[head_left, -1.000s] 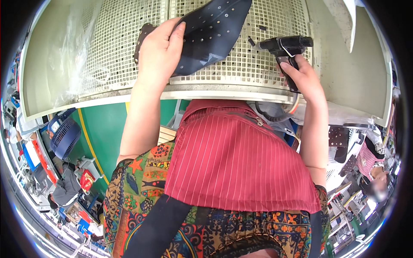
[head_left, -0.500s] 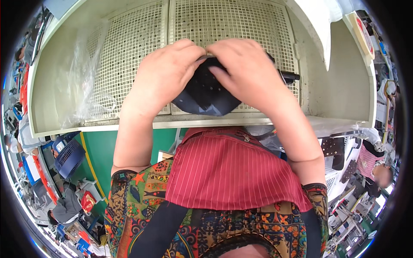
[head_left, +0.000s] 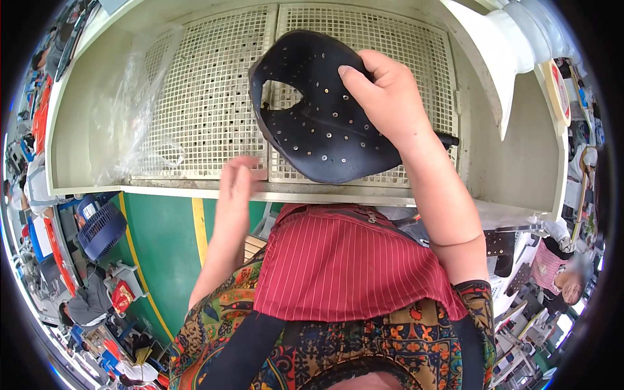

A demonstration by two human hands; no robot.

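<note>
White walls are wrapping around a work booth (head_left: 513, 175) with 2 mesh grid panels (head_left: 208, 110) as its floor, and a clear plastic bag (head_left: 130, 123) is lying on the left side. Over the grid, the right hand (head_left: 383, 97) is gripping a black leather piece with little holes (head_left: 318, 123) and lifting it up. Lower down, the left hand (head_left: 235, 185) is hanging open and flat by the booth's front edge, touching nothing.

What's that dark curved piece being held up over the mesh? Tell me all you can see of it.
The dark leather piece is a flat, near-black cut shape with curved edges, one rounded cutout and rows of small punched holes. It looks like stiff leather or a leather substitute. The right hand grips its upper right edge and holds it tilted above the white mesh tray; the left hand is off it.
</note>
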